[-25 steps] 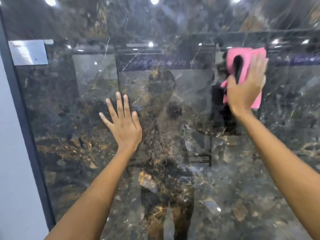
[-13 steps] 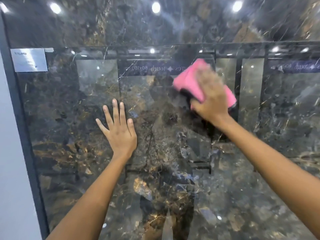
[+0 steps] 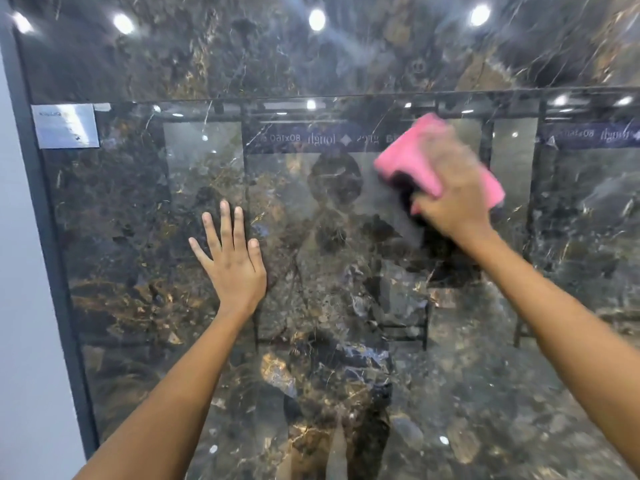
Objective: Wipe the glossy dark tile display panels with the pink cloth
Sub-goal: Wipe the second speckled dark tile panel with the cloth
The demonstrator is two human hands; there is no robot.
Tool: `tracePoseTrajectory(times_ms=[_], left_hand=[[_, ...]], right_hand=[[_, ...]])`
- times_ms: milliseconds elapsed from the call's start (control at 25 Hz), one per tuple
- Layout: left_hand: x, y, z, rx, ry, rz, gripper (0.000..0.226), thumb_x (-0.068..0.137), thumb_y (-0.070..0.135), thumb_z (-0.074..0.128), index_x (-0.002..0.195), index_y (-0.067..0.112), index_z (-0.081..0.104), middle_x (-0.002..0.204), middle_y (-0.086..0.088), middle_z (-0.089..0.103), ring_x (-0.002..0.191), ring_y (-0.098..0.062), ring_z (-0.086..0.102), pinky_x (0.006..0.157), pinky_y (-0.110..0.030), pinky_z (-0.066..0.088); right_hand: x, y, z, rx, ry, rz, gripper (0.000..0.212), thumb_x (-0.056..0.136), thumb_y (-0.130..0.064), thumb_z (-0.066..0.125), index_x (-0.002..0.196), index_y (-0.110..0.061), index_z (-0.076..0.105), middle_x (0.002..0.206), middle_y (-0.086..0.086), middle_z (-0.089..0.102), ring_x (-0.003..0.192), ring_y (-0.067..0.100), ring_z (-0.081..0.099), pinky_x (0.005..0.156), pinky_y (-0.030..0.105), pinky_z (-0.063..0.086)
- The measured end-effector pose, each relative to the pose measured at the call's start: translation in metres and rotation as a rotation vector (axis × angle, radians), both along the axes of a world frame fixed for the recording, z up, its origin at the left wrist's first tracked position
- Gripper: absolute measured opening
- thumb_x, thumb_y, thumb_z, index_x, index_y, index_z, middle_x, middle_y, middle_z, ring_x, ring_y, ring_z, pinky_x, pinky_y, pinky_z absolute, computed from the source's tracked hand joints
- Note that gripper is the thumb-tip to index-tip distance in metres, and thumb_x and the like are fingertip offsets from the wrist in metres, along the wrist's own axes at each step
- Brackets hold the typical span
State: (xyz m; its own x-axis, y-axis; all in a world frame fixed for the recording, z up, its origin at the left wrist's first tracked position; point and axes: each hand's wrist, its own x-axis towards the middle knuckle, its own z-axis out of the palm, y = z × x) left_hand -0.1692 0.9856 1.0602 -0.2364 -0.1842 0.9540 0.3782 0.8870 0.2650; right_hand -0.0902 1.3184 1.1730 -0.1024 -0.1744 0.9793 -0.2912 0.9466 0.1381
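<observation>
A dark banner (image 3: 304,139) reflected in the glossy tile panel (image 3: 138,237) shows mirrored lettering, readable as "80x160" and "tough". The silver label (image 3: 65,126) at the panel's upper left is too blurred to read.

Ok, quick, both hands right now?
Left hand: open, flat on the tile panel.
Right hand: presses the pink cloth to the panel; grip blurred.

A crumpled pink cloth (image 3: 412,157) lies flat against the upright, glossy dark marble-patterned tile panel (image 3: 138,237), just below the seam with the upper panel (image 3: 242,50).
</observation>
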Motion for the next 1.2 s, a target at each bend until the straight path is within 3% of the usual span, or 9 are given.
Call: tracePoseTrajectory(times_ms=[120, 280, 360, 520, 600, 840, 920, 1120, 1200], left_hand=[[0.01, 0.016, -0.003, 0.084, -0.012, -0.044, 0.053, 0.103, 0.033, 0.025, 0.153, 0.014, 0.025, 0.163, -0.002, 0.014, 0.15, -0.025, 0.002, 0.116, -0.059, -0.003], [0.026, 0.07, -0.032, 0.054, -0.015, -0.144, 0.052, 0.103, 0.034, 0.028, 0.152, 0.014, 0.027, 0.162, -0.004, 0.015, 0.151, -0.022, 0.003, 0.118, -0.053, -0.005], [0.021, 0.08, -0.052, -0.002, -0.037, -0.101, 0.055, 0.103, 0.036, 0.025, 0.154, 0.016, 0.019, 0.163, -0.003, 0.011, 0.151, -0.023, 0.001, 0.118, -0.056, -0.001], [0.01, 0.077, -0.062, -0.047, -0.026, -0.018, 0.057, 0.103, 0.039, 0.02, 0.155, 0.016, 0.014, 0.163, 0.0, 0.006, 0.151, -0.025, 0.0, 0.118, -0.055, -0.001], [0.01, 0.078, -0.062, -0.044, -0.013, -0.023, 0.057, 0.102, 0.037, 0.022, 0.155, 0.017, 0.013, 0.163, 0.003, 0.002, 0.151, -0.024, -0.001, 0.119, -0.052, -0.004], [0.014, 0.077, -0.061, -0.044, -0.022, -0.016, 0.056, 0.102, 0.034, 0.026, 0.154, 0.014, 0.021, 0.162, -0.004, 0.013, 0.151, -0.024, 0.002, 0.118, -0.053, -0.001], [0.014, 0.078, -0.062, -0.046, -0.03, -0.006, 0.055, 0.102, 0.033, 0.025, 0.154, 0.013, 0.022, 0.162, -0.004, 0.014, 0.151, -0.026, 0.004, 0.118, -0.054, 0.0], [0.014, 0.078, -0.062, -0.04, -0.028, -0.013, 0.055, 0.103, 0.033, 0.025, 0.154, 0.012, 0.022, 0.162, -0.007, 0.017, 0.15, -0.028, 0.006, 0.119, -0.052, -0.001], [0.015, 0.079, -0.064, -0.045, -0.02, -0.003, 0.055, 0.103, 0.032, 0.026, 0.154, 0.012, 0.022, 0.161, -0.008, 0.018, 0.15, -0.029, 0.007, 0.119, -0.052, -0.001]], right_hand=[[0.007, 0.018, -0.022, -0.349, -0.013, 0.01, 0.081, 0.073, -0.017, 0.057, 0.15, -0.015, 0.032, 0.155, 0.009, 0.031, 0.144, 0.022, 0.022, 0.118, 0.041, 0.018], [0.008, 0.0, -0.152, 0.71, -0.166, -0.058, 0.084, 0.075, -0.031, 0.052, 0.152, -0.021, 0.022, 0.154, 0.003, 0.03, 0.144, 0.021, 0.025, 0.113, 0.044, 0.025], [0.002, 0.012, -0.122, 0.833, -0.069, -0.119, 0.077, 0.075, -0.035, 0.054, 0.147, -0.017, 0.032, 0.153, 0.003, 0.034, 0.14, 0.025, 0.031, 0.108, 0.044, 0.028], [0.004, 0.014, 0.036, -0.049, 0.0, -0.041, 0.074, 0.078, -0.036, 0.052, 0.147, -0.016, 0.037, 0.154, 0.009, 0.033, 0.143, 0.03, 0.028, 0.111, 0.05, 0.027], [0.0, -0.014, 0.055, -0.201, 0.018, 0.055, 0.077, 0.076, -0.03, 0.058, 0.148, -0.013, 0.037, 0.155, 0.01, 0.031, 0.143, 0.029, 0.028, 0.115, 0.043, 0.02], [-0.007, -0.037, -0.164, 0.941, -0.184, -0.006, 0.083, 0.067, -0.03, 0.07, 0.144, -0.013, 0.045, 0.153, 0.006, 0.037, 0.144, 0.023, 0.024, 0.121, 0.041, 0.008], [-0.003, -0.016, -0.171, 1.056, -0.211, 0.012, 0.081, 0.068, -0.03, 0.068, 0.144, -0.015, 0.043, 0.153, 0.005, 0.036, 0.143, 0.022, 0.026, 0.121, 0.036, 0.005], [0.001, 0.034, -0.072, 0.048, 0.028, 0.049, 0.073, 0.07, -0.022, 0.063, 0.139, -0.007, 0.048, 0.148, 0.012, 0.043, 0.14, 0.033, 0.034, 0.114, 0.043, 0.026], [-0.002, 0.024, -0.117, 0.008, 0.034, 0.048, 0.072, 0.072, -0.022, 0.065, 0.14, -0.01, 0.045, 0.148, 0.011, 0.043, 0.14, 0.031, 0.034, 0.111, 0.047, 0.031]])
